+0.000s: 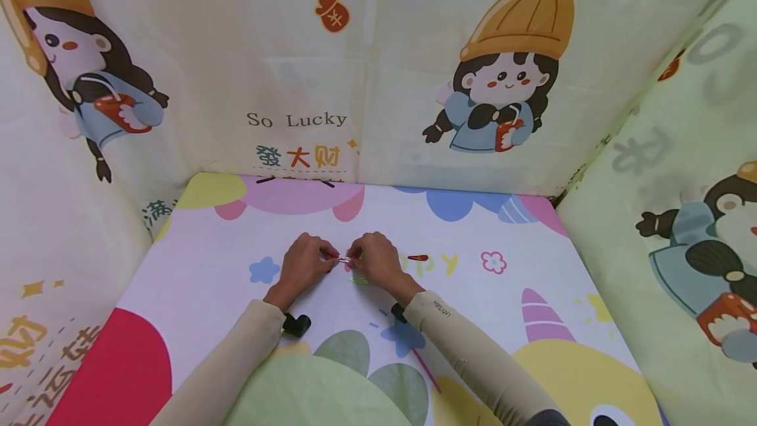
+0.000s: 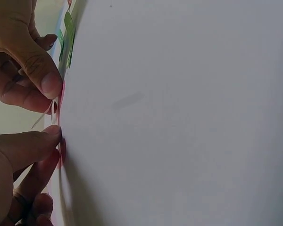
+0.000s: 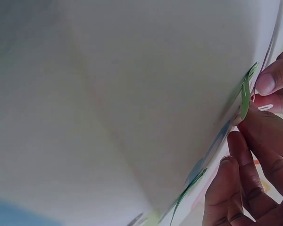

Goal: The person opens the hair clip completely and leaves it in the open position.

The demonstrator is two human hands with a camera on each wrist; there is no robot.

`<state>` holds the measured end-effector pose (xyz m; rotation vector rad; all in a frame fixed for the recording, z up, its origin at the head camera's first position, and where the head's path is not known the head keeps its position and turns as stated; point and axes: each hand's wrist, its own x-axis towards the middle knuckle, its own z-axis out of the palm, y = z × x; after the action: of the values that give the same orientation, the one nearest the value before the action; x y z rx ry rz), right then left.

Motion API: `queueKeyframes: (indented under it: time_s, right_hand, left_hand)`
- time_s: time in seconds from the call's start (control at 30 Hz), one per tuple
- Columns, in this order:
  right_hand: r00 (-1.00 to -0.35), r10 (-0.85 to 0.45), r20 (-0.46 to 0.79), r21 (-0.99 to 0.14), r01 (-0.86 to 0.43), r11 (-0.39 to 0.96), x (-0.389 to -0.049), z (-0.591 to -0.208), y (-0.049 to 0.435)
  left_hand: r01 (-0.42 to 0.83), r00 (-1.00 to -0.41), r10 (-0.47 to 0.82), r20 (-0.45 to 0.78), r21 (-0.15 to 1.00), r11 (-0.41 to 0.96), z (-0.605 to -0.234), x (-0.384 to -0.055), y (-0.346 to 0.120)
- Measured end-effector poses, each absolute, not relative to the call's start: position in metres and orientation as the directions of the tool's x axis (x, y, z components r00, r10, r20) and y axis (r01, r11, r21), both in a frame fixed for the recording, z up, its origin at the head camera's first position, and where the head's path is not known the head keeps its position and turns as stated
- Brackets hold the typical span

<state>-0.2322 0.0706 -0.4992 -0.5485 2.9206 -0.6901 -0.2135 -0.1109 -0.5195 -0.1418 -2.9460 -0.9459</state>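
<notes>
Over the middle of the table, my left hand [image 1: 304, 261] and right hand [image 1: 376, 258] meet at a small pale snap hair clip [image 1: 344, 259]. Each pinches one end between thumb and fingertips. In the left wrist view, the clip [image 2: 53, 112] spans the gap between the thumbs, one thin strip splayed away from the other. Its pale loop [image 3: 266, 107] shows by the fingertips in the right wrist view. A green hair clip [image 1: 358, 281] lies just below my right hand. Farther right rests a red hair clip [image 1: 418, 258]. Fingers hide the held clip's ends.
A white tablecloth [image 1: 219, 261] with cartoon prints covers the table. Printed cloth walls [image 1: 390, 84] rise behind it and on both sides. Black wrist straps [image 1: 297, 325] show below the sleeves.
</notes>
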Motion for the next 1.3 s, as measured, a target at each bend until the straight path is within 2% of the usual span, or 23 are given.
queueKeyframes:
  time_s: [0.77,1.07,1.3]
  right_hand:
    - [-0.956,-0.292,0.033,-0.567,-0.259,0.782,-0.222,-0.494,0.096]
    - [-0.969,-0.249,-0.009,-0.592,-0.195,0.782,-0.210,-0.492,0.106]
    - [-0.961,-0.275,-0.008,-0.577,-0.221,0.787,-0.203,-0.496,0.113]
  left_hand:
    - [0.183,-0.977,0.060,0.207,0.649,0.738,-0.512,-0.196,-0.111]
    - [0.186,-0.980,0.085,0.182,0.663,0.725,-0.510,-0.186,-0.098]
    - [0.201,-0.979,0.119,0.167,0.650,0.733,-0.516,-0.184,-0.094]
